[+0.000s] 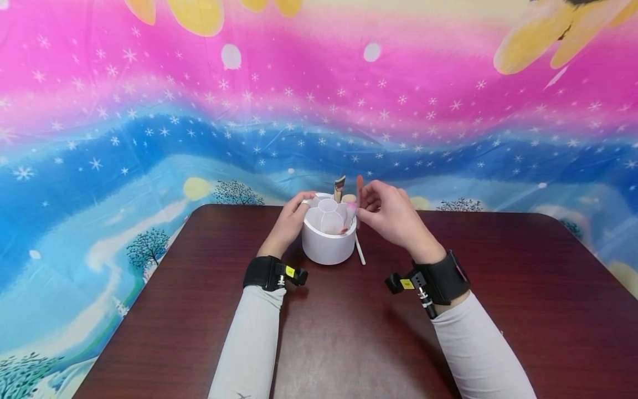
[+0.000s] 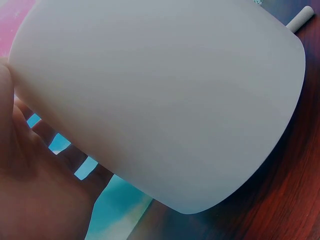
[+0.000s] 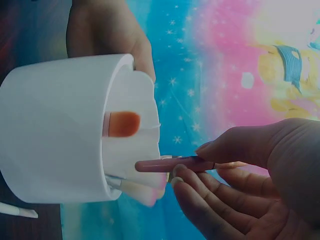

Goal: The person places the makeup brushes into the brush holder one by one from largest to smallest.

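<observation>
A round white brush holder [image 1: 329, 249] with petal-like compartments stands on the table. My left hand [image 1: 291, 221] grips its left side, thumb near the rim and fingers round the far side. In the left wrist view its smooth wall [image 2: 165, 100] fills the picture. My right hand [image 1: 389, 213] pinches a slim pinkish makeup brush [image 3: 167, 165] between thumb and fingers, beside the holder's right rim. Its rounded handle end points toward the compartments; an orange tip shows above the fingers in the head view. Inside stand an orange-brown brush [image 3: 125, 124] and a pink-tipped brush [image 3: 140, 192].
A white stick [image 1: 361, 250] lies on the dark wooden table [image 1: 329, 332], right of the holder. More brushes [image 1: 339, 188] rise from the holder's back. A colourful printed cloth [image 1: 299, 111] hangs behind the table's far edge.
</observation>
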Tool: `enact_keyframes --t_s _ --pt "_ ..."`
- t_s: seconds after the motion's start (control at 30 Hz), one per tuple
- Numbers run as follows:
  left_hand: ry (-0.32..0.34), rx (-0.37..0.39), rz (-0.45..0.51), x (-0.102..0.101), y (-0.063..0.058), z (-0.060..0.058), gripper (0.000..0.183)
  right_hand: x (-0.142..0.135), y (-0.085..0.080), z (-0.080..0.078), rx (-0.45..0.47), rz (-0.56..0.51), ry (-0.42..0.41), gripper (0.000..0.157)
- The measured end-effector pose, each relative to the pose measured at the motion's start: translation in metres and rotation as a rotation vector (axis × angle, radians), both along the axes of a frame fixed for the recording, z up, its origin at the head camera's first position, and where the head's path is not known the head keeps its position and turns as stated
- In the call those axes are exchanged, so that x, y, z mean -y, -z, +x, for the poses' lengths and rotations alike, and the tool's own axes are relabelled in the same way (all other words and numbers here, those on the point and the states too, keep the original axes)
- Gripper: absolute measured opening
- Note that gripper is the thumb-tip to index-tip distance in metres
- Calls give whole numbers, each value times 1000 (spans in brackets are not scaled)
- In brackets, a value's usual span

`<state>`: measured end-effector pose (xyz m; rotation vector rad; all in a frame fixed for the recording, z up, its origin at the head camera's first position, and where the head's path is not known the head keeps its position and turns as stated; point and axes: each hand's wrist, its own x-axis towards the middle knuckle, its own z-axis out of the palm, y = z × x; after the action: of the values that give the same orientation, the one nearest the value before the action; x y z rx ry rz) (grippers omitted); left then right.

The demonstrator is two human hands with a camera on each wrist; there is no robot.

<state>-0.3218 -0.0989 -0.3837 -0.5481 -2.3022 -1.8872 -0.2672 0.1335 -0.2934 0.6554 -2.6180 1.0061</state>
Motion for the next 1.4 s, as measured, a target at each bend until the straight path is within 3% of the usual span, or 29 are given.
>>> enact_keyframes --t_s 0.57,0.83,1.23,1.4 --pt "-9 -23 1 0 3 -2 26 17 7 6 41 -75 -119 22" --pt "21 -8 -18 -1 -26 25 28 20 11 6 37 -78 -150 20" --pt "12 -12 -27 -2 -27 26 29 20 14 5 29 -58 -153 21" --pt "13 2 -16 0 -12 10 28 20 13 5 33 -63 -154 21"
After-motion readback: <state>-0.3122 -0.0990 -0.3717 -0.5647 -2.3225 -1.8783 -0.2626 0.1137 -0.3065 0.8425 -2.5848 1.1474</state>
